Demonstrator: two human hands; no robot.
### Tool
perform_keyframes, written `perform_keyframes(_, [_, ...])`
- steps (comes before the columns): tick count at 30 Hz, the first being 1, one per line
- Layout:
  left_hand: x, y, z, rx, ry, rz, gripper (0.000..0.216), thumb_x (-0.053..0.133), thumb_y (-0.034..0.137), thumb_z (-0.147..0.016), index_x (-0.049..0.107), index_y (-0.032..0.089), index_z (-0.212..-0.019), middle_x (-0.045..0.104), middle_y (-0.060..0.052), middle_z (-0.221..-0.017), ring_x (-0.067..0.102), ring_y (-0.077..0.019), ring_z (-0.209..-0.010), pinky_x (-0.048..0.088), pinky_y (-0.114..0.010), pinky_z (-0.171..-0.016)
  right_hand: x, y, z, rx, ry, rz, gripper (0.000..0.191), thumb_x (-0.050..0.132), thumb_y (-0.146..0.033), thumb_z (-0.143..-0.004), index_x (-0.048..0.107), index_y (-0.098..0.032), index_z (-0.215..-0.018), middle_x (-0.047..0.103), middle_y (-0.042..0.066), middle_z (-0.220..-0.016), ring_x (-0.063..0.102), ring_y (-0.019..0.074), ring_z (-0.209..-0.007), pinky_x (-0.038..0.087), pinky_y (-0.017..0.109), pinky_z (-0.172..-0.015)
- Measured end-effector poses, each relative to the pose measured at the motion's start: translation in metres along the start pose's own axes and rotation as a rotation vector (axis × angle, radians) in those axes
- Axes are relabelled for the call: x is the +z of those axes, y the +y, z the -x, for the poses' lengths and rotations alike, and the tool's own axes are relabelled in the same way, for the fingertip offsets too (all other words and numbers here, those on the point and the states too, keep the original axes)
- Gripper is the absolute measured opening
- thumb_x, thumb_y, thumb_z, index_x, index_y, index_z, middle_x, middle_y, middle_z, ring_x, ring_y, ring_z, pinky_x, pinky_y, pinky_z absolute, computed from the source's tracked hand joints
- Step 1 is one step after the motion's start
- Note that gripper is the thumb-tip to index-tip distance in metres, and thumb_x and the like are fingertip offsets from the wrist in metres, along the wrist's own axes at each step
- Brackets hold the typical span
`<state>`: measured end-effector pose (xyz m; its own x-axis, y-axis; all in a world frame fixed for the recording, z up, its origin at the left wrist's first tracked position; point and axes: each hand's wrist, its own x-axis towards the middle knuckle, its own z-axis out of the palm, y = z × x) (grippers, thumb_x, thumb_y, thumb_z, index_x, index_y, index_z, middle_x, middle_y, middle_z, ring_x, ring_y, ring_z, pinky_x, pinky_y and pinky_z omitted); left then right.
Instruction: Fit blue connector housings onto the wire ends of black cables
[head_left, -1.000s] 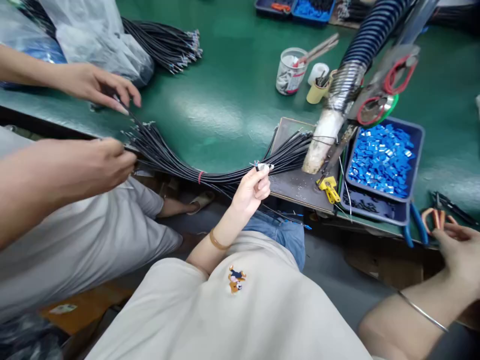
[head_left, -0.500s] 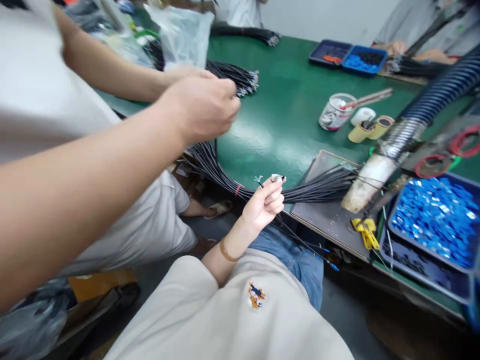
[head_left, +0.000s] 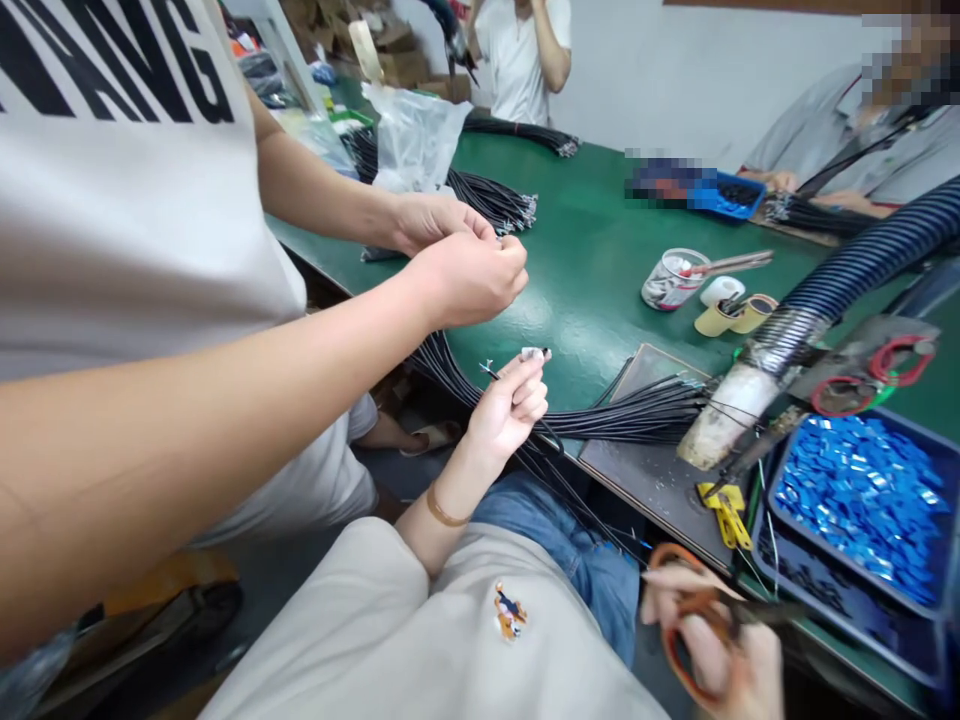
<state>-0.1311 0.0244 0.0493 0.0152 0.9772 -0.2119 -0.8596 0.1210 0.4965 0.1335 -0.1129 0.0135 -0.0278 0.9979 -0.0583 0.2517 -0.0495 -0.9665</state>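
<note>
My left hand pinches one cable near its stripped tip, just above the bundle on the surface; my right hand is closed around scissors. I'd hold that tip steady, clear of the co-worker's hands

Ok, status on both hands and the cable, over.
Left hand pinches a black cable near its stripped end. Right hand grips orange-handled scissors. Co-worker's hands hover close above the cable bundle.
</note>
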Motion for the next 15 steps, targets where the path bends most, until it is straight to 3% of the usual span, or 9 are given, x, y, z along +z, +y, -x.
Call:
perform_keyframes(3, [0.002,0.003,-0.021,0.051,0.039,0.060,0.017,0.054,0.016,-0.097,0.063,0.014,-0.082,0.023,0.011,-0.047,0.019,-0.0019,-0.034,0.016,-0.016,-0.035,0.023,0.002,-0.018,-0.149,-0.263,-0.006,0.032,0.061,-0.055,-0.084,0.076,-0.027,-0.085,0.056,0.002,-0.053,0.055,0.0192,-0.047,0.045,0.035,-0.049])
perform_keyframes(9, [0.011,-0.002,-0.054,0.167,0.153,0.046,0.026,0.055,0.013,-0.095,0.053,0.016,-0.069,0.024,0.012,-0.043,0.017,-0.0012,-0.032,0.012,-0.017,-0.035,0.040,-0.011,-0.023,-0.264,-0.370,0.109,0.032,0.058,-0.050,-0.087,0.075,-0.023,-0.081,0.059,-0.001,-0.052,0.056,0.0157,-0.046,0.045,0.029,-0.051])
perform_keyframes(12, [0.021,-0.002,-0.053,0.183,0.095,-0.120,0.022,0.061,0.010,-0.090,0.057,0.014,-0.070,0.024,0.013,-0.041,0.017,0.0003,-0.031,0.010,-0.016,-0.036,0.054,-0.021,-0.033,-0.280,-0.310,0.099,0.023,0.062,-0.040,-0.087,0.073,-0.023,-0.076,0.055,-0.004,-0.049,0.050,0.0120,-0.042,0.041,0.027,-0.049])
perform_keyframes(15, [0.030,0.005,-0.056,0.096,-0.030,-0.341,0.019,0.068,0.007,-0.083,0.060,0.012,-0.067,0.029,0.013,-0.041,0.019,0.0023,-0.030,0.007,-0.015,-0.036,0.080,-0.042,-0.068,-0.239,-0.081,-0.045,0.016,0.064,-0.035,-0.088,0.073,-0.022,-0.086,0.059,-0.005,-0.057,0.051,0.0086,-0.045,0.040,0.024,-0.050])
